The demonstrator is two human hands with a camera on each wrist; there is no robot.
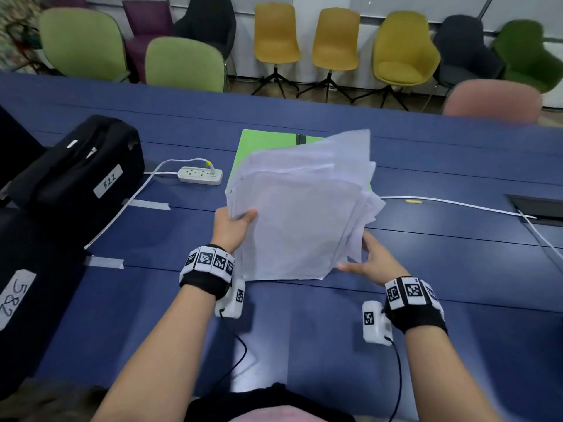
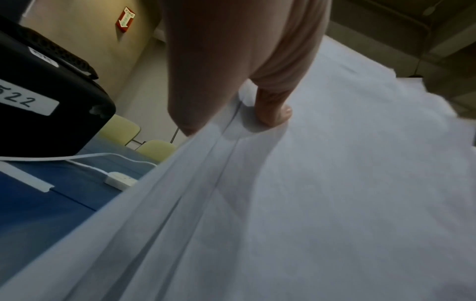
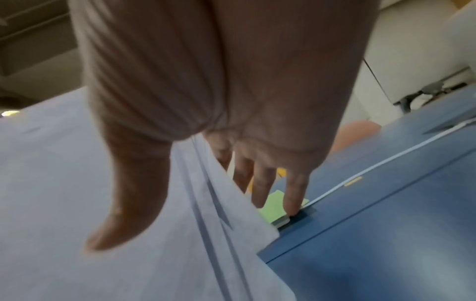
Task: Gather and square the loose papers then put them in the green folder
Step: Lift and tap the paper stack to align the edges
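A loose, uneven stack of white papers (image 1: 298,214) stands tilted with its lower edge on the blue table (image 1: 304,330). My left hand (image 1: 234,223) grips the stack's left edge, thumb (image 2: 273,106) on the near face of the papers (image 2: 335,183). My right hand (image 1: 365,260) holds the lower right edge, with the thumb (image 3: 123,213) in front and the fingers (image 3: 262,183) behind the papers (image 3: 77,163). The green folder (image 1: 265,144) lies flat on the table behind the stack, mostly hidden; one corner of the folder (image 3: 273,205) shows past my fingers.
A black case labelled 522 (image 1: 79,175) sits at the left, and another black case (image 1: 18,284) at the near left. A white power strip (image 1: 200,175) lies left of the folder. A white cable (image 1: 457,204) runs right toward a recessed port (image 1: 536,208). Chairs line the far side.
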